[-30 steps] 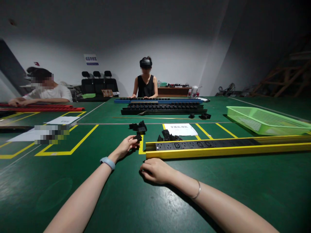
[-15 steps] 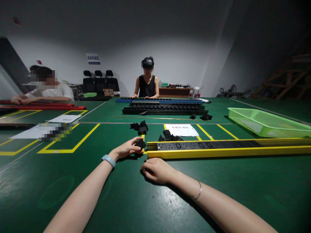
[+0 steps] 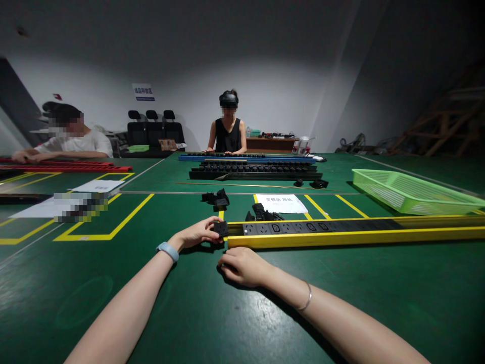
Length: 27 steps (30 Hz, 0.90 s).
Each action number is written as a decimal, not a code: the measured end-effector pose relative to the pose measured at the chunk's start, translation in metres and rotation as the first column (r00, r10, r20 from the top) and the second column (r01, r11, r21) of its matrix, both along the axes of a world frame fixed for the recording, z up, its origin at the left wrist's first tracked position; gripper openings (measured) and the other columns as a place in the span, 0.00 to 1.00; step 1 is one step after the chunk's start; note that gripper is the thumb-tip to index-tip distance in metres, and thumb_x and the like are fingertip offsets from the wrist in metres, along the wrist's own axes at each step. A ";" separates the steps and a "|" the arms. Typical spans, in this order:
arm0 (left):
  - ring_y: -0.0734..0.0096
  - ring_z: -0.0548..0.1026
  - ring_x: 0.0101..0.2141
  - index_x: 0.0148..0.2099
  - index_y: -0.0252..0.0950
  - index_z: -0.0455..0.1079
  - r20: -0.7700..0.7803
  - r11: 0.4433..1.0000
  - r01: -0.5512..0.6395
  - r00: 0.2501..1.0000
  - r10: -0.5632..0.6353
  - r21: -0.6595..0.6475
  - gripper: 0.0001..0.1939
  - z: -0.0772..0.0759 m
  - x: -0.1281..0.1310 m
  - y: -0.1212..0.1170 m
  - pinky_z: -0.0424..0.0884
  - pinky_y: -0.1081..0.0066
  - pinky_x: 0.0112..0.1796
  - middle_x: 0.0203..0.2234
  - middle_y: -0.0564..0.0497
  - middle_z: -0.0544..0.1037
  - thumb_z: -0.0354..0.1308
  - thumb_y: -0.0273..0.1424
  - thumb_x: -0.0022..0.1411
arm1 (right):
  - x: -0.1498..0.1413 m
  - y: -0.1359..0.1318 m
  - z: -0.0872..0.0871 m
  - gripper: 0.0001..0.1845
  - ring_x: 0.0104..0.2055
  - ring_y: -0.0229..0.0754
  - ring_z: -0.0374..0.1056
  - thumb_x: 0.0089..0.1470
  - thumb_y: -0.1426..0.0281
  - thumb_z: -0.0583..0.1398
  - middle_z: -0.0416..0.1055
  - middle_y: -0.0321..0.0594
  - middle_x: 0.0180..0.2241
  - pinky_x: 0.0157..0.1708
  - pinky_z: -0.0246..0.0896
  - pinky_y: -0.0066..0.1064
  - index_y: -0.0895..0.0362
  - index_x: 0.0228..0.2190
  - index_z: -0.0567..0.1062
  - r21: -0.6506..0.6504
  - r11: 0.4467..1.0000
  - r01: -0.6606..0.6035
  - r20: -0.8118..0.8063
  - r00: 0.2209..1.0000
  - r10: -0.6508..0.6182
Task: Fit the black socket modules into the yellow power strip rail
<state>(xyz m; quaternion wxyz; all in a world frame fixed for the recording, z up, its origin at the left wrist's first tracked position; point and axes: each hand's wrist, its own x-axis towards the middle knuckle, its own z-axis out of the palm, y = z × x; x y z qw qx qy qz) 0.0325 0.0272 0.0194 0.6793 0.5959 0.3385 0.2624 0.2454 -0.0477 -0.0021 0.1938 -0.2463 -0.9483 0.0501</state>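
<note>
My left hand pinches a small black socket module right at the left open end of a long yellow rail. The rail lies across the green table and holds several black socket modules in its channel. My right hand rests curled on the table just in front of the rail's left end, fingers closed, with whatever is inside them hidden. A blue band sits on my left wrist, a thin bracelet on my right.
Loose black modules lie in two small piles behind the rail, beside a white label sheet. A green plastic basket stands at right. Across the table a person works on blue and black rails; another person sits at left with red rails.
My left hand picked a black module from near the pile and carried it right and toward me, up to the rail's open end. My right hand stayed in place.
</note>
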 end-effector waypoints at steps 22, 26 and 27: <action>0.70 0.77 0.34 0.52 0.39 0.62 0.064 0.999 0.031 0.998 -0.028 -0.039 0.28 -0.003 -0.001 0.001 0.71 0.68 0.39 0.41 0.47 0.73 0.66 0.28 0.49 | -0.001 0.000 0.000 0.09 0.31 0.36 0.65 0.58 0.69 0.54 0.72 0.38 0.31 0.32 0.55 0.26 0.56 0.39 0.72 -0.003 1.000 0.003 -0.004 1.000 -0.003; 0.70 0.77 0.34 0.51 0.39 0.62 0.065 0.998 0.045 0.997 -0.043 -0.039 0.28 -0.003 -0.001 0.002 0.71 0.69 0.38 0.39 0.48 0.73 0.67 0.29 0.48 | -0.001 0.000 0.000 0.08 0.31 0.37 0.66 0.58 0.69 0.54 0.72 0.38 0.31 0.32 0.55 0.26 0.56 0.38 0.72 -0.001 1.000 0.003 -0.001 1.000 -0.003; 0.70 0.77 0.34 0.51 0.39 0.62 0.067 0.998 0.049 0.997 -0.046 -0.037 0.28 -0.004 -0.001 0.002 0.71 0.69 0.37 0.39 0.48 0.74 0.67 0.29 0.48 | -0.001 0.000 0.000 0.08 0.31 0.37 0.66 0.58 0.70 0.54 0.72 0.38 0.31 0.32 0.55 0.26 0.56 0.38 0.72 0.000 1.000 0.003 -0.002 1.000 -0.003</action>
